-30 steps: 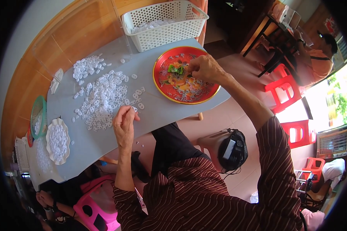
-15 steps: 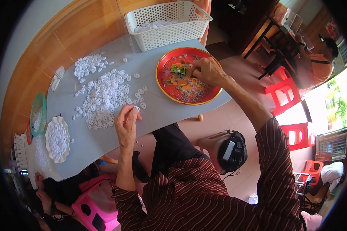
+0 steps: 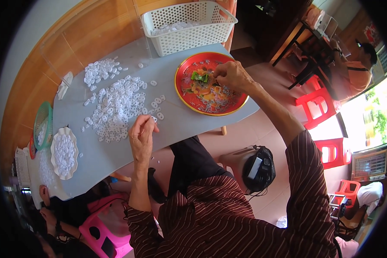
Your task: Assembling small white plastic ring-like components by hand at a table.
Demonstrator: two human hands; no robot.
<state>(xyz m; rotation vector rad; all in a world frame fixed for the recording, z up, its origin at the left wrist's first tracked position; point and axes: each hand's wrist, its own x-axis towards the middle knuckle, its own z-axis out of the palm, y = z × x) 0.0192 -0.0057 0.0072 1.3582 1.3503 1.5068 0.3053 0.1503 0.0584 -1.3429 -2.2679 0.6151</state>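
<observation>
My left hand (image 3: 142, 134) is closed in a pinch at the table's near edge, holding a small white oval plastic piece (image 3: 154, 119) at its fingertips. Just beyond it lies a wide heap of similar white oval pieces (image 3: 116, 101), several with holes showing. My right hand (image 3: 235, 78) reaches over the round red tray (image 3: 189, 63) with a gold rim, thumb and fingers pinched together low over its right part. Whatever these fingers hold is hidden. Many tiny silvery pin-like bits (image 3: 219, 104) are scattered in the tray, beside a crumpled green wrapper (image 3: 200, 77).
At the table's back stands a white perforated basket (image 3: 193, 41) with white pieces inside. A scalloped white dish (image 3: 74, 161) of pieces and a green basket (image 3: 48, 124) are at left. Another person's hand (image 3: 44, 193) is near the left corner. A pink stool (image 3: 112, 238) stands below.
My right hand has shifted slightly over the tray, its fingers still pinched. My left hand stays in place with the white piece. The whole view has moved a little.
</observation>
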